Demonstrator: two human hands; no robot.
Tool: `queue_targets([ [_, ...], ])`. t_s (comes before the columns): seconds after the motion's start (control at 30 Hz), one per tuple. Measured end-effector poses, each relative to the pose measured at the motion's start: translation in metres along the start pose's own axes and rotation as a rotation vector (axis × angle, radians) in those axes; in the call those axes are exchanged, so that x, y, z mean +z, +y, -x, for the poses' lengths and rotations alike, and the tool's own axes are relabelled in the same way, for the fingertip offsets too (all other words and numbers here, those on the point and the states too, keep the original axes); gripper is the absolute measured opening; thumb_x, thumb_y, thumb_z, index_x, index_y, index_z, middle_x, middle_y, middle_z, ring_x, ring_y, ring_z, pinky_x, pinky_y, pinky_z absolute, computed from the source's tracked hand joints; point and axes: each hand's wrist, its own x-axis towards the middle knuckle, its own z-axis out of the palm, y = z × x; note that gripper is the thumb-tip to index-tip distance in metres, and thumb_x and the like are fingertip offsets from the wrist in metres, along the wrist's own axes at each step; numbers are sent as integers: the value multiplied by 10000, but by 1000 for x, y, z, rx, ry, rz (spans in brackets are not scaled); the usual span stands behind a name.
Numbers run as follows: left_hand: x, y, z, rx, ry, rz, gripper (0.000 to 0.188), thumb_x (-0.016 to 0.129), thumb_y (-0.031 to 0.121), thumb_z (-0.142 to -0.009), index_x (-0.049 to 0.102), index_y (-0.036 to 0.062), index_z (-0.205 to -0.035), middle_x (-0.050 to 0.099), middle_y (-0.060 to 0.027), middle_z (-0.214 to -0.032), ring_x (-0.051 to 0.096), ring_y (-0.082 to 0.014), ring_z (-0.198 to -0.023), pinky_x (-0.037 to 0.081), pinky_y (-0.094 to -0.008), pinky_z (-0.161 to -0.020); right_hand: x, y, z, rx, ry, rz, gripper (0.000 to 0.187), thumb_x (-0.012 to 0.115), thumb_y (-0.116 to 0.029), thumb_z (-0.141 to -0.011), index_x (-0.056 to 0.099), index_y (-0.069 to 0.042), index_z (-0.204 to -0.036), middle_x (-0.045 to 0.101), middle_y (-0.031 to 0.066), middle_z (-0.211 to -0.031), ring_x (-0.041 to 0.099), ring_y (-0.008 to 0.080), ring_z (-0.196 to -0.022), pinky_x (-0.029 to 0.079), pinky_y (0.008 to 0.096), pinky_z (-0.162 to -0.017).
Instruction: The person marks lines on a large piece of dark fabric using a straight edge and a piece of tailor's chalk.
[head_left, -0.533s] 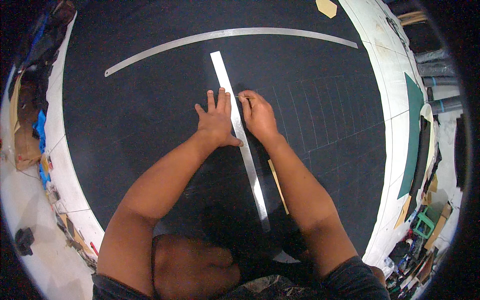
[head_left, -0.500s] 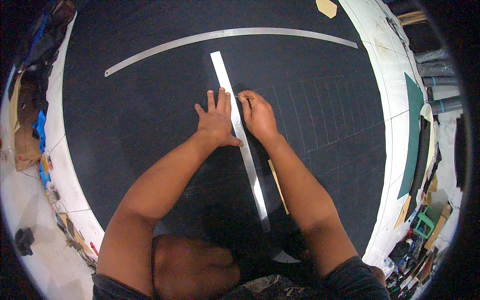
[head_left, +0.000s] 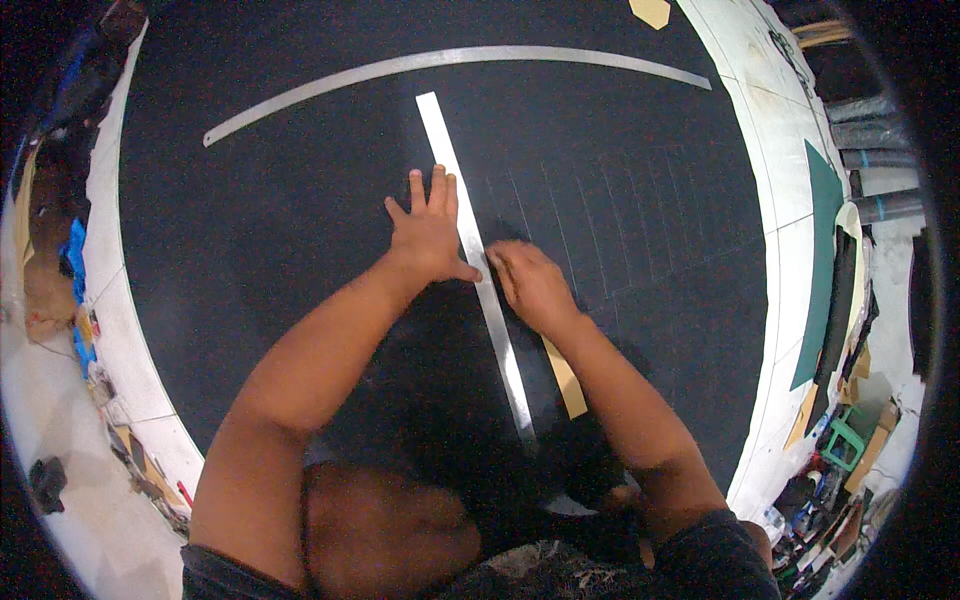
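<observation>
My left hand [head_left: 430,240] lies flat with spread fingers across a long metal ruler [head_left: 507,365] on a large sheet of black material [head_left: 280,220]. Its thumb and fingers press on the ruler and the sheet to its left. Just right of the ruler, my right hand [head_left: 535,285] is pinched low against the sheet. A thin stick-like tool showed between its fingers half a second ago; now the fingers hide it. Thin pale lines [head_left: 600,215] run in a row to the right of that hand. A tan strip [head_left: 565,380] lies under my right forearm.
A second long metal ruler [head_left: 450,57] lies across the sheet's far part. Beyond it is a tan card piece [head_left: 652,12]. White floor tiles [head_left: 790,200] border the sheet. At right are a green sheet [head_left: 822,240], rolls [head_left: 880,207], a green stool [head_left: 845,440] and clutter.
My right hand has slid along the ruler toward me, and its thin tool has gone out of sight. My left hand stays on the ruler. More of the tan strip shows.
</observation>
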Motion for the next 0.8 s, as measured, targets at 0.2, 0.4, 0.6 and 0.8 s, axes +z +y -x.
queue_targets([
  [0.2, 5, 3, 0, 10, 21, 37, 1533, 899, 695, -535, 80, -21, -1614, 61, -211, -1701, 86, -475, -1552, 270, -735, -1139, -8, -2, 87, -6, -89, -12, 161, 654, -55, -945, 658, -29, -1103, 706, 166, -1083, 680, 380, -1006, 555, 452, -885],
  [0.4, 5, -4, 2, 13, 43, 61, 1535, 923, 663, -508, 101, -21, -1609, 87, -218, -1697, 105, -479, -1549, 277, -746, -1130, -8, -11, 106, 12, -86, -14, 142, 656, -60, -945, 652, -31, -1084, 706, 157, -1069, 685, 372, -992, 557, 447, -879],
  [0.6, 8, -9, 5, 25, 70, 68, 1532, 925, 667, -502, 114, -26, -1602, 100, -236, -1688, 121, -497, -1539, 279, -756, -1123, -2, -11, 112, 27, -91, -6, 143, 651, -65, -950, 647, -38, -1090, 704, 155, -1070, 685, 367, -998, 554, 444, -885],
  [0.8, 9, -11, 7, 14, 47, 50, 1525, 911, 683, -516, 110, -28, -1603, 82, -229, -1690, 110, -496, -1541, 275, -751, -1126, 3, -13, 87, -16, -62, -5, 132, 634, -81, -963, 643, -37, -1087, 696, 169, -1025, 674, 393, -975, 539, 471, -874],
])
